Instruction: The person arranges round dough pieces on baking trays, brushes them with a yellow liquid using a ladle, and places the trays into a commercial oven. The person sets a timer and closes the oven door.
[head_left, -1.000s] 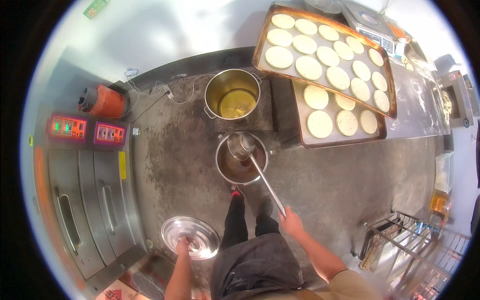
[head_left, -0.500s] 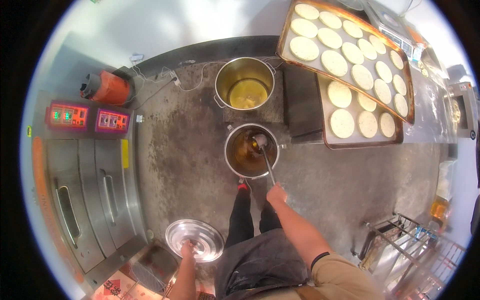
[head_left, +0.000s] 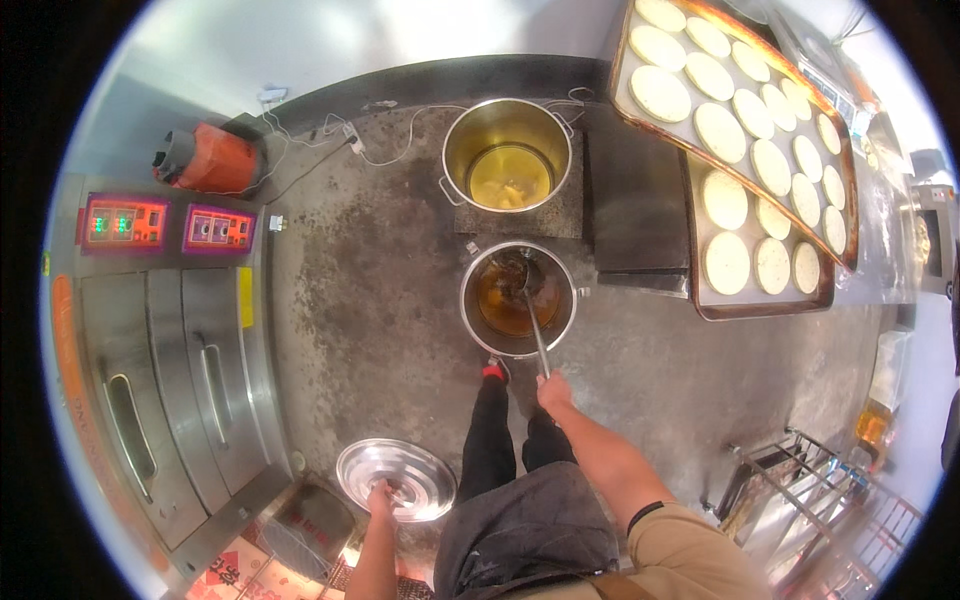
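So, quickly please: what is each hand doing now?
Left hand: closed on the knob of the metal lid.
Right hand: closed on the ladle, which dips into the nearer pot.

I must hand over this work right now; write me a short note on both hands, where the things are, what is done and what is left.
Left hand: holds the round metal lid by its knob, low at the left side.
Right hand: grip on the long ladle, whose bowl sits in the near pot of dark liquid on the floor.
Far pot: open, yellow liquid, just behind the near pot.
Trays of pale dough rounds: at the right.
Done: lid off, ladle in.
Left: ladle to come out; lid not yet back on.
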